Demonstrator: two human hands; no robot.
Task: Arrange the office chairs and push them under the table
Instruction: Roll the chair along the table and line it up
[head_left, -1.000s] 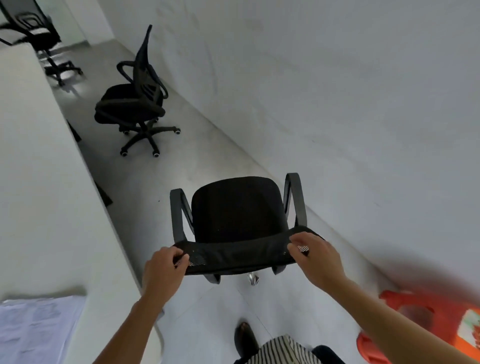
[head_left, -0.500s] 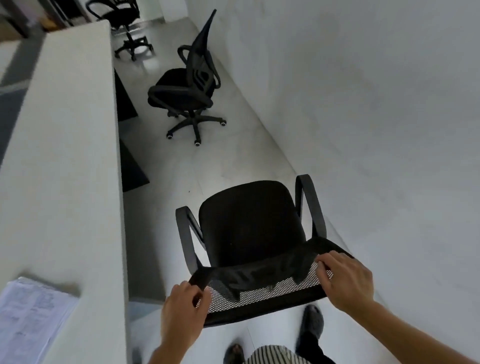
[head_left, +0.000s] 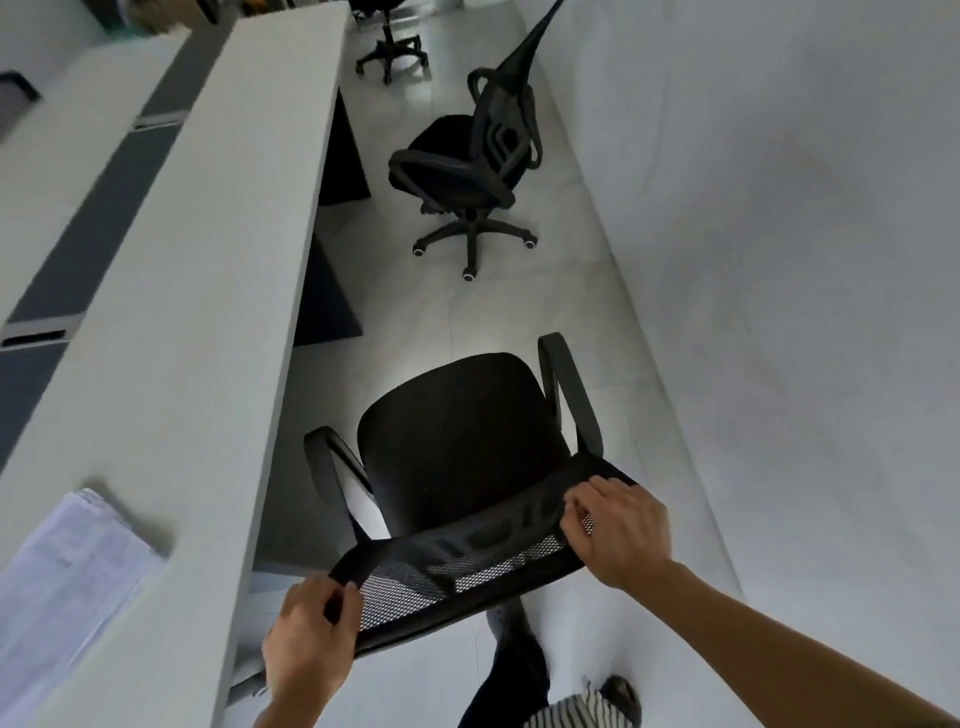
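Pale tiled floor (head_left: 415, 312) runs up the middle of the frame as a narrow aisle, with a long grey counter (head_left: 171, 291) along the left and a blank wall (head_left: 779, 260) on the right. At lower centre stands the near chair (head_left: 457, 431), out in the aisle with its seat facing up the frame and its left armrest just beside the counter edge, not under it. The left grip (head_left: 306, 644) is curled round the left end of the mesh backrest (head_left: 467, 566), thumb on top. The right grip (head_left: 618, 530) has its fingers hooked over the right end of the same rim. A second chair (head_left: 467, 156) sits loose at upper centre, and a third chair (head_left: 389, 41) shows at the top edge. Papers (head_left: 67, 571) lie on the counter at lower left.

By my reading, this is the steering step for the first chair, with none tucked in yet. The next move seems to call for swinging the seat round to face the counter, lining it up with the gap beside the dark panel (head_left: 332, 291) underneath, then rolling it in. Whether the armrests will clear the underside cannot be told from here
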